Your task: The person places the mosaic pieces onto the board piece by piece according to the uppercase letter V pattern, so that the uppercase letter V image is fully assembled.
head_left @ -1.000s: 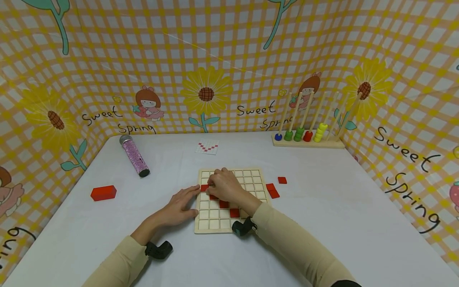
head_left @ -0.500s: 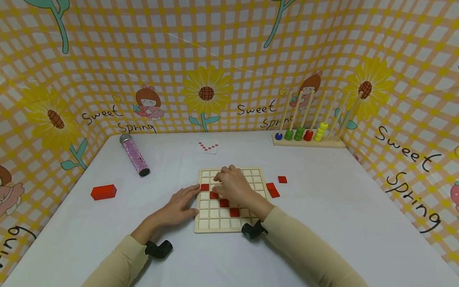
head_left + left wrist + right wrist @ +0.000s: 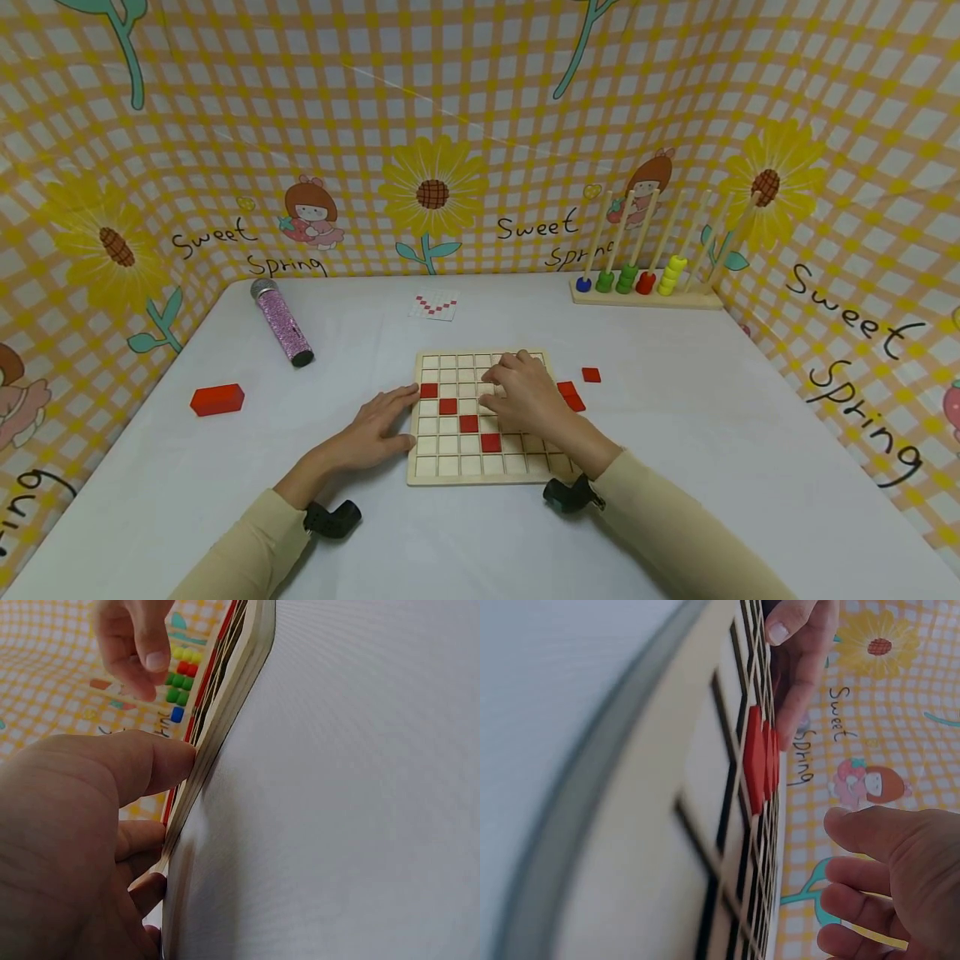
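A wooden grid board point(image 3: 447, 480) lies on the table, with several square red tiles point(image 3: 468, 423) set in its cells along a diagonal from the left side down toward the lower middle. My left hand point(image 3: 367, 435) rests at the board's left edge; in the left wrist view its thumb point(image 3: 169, 766) and fingertips touch the wooden rim. Over the right half of the grid hovers my right hand point(image 3: 531, 398), fingers loosely bent and apart. The right wrist view shows nothing between its thumb and fingers point(image 3: 859, 874). Its palm and wrist hide some cells.
Loose red tiles point(image 3: 571, 396) lie right of the board, one tile point(image 3: 591, 375) apart from the others. Behind the board is a patterned card point(image 3: 435, 305). A red block point(image 3: 217, 400) and a glittery microphone point(image 3: 283, 325) are at left, a peg rack with beads point(image 3: 647, 298) at back right.
My right hand has moved right across the board, away from the red tiles in the grid, uncovering them. My left hand has stayed at the board's edge.
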Motion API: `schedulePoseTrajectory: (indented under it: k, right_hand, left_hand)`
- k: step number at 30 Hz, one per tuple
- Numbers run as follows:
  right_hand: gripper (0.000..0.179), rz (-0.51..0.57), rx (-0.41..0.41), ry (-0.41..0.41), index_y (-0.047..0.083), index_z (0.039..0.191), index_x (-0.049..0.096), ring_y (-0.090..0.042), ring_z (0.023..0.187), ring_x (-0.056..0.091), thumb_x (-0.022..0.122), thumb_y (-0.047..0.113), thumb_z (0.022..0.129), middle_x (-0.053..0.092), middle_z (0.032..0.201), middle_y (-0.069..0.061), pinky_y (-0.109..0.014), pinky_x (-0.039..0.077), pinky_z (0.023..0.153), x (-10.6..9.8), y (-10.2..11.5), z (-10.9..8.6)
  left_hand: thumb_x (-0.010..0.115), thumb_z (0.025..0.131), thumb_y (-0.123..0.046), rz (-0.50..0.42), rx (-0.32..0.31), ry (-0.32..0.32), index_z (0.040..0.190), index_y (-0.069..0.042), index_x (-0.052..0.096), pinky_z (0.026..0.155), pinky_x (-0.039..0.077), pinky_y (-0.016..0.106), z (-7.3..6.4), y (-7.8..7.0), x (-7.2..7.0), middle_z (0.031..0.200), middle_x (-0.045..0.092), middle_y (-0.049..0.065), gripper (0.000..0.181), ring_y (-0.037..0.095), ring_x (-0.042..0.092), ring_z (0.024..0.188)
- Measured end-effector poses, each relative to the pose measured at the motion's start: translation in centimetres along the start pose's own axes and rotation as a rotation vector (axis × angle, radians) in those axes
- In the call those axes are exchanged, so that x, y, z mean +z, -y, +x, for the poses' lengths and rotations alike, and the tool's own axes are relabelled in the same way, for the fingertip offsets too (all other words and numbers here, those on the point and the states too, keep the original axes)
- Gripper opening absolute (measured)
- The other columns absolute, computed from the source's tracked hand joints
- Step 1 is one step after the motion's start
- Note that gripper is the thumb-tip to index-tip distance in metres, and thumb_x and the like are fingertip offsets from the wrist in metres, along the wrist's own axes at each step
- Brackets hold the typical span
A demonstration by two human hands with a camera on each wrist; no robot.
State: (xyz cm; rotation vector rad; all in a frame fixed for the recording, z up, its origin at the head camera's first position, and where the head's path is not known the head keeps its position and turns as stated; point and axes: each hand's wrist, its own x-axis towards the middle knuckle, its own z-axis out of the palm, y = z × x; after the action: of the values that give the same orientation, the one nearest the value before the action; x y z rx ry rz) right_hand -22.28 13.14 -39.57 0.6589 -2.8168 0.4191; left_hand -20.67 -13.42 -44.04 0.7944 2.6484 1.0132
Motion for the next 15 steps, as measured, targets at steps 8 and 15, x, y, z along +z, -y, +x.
schedulePoseTrajectory:
  k: [8, 15]
  right_hand:
    - [0.027, 0.014, 0.005, -0.019, 0.009, 0.098, 0.072, -0.018, 0.084, 0.048, 0.075, 0.027, 0.078, 0.064, 0.090, -0.001, -0.030, 0.039, 0.072, -0.3, -1.7, -1.8]
    - [0.029, 0.006, 0.055, -0.038, 0.009, 0.099, 0.072, -0.019, 0.084, 0.048, 0.075, 0.027, 0.078, 0.064, 0.092, -0.002, -0.029, 0.038, 0.071, -0.8, -3.6, -2.9]
  left_hand:
    - [0.059, 0.088, -0.020, 0.011, 0.013, 0.000, 0.147, -0.004, 0.029, 0.114, 0.011, 0.062, 0.0, 0.1, 0.0, 0.158, 0.021, 0.011, 0.068, 0.036, 0.014, 0.146]
    - [0.058, 0.088, -0.020, 0.007, 0.008, 0.004, 0.147, -0.004, 0.029, 0.115, 0.010, 0.061, 0.0, -0.1, -0.1, 0.158, 0.020, 0.011, 0.068, 0.036, 0.013, 0.146]
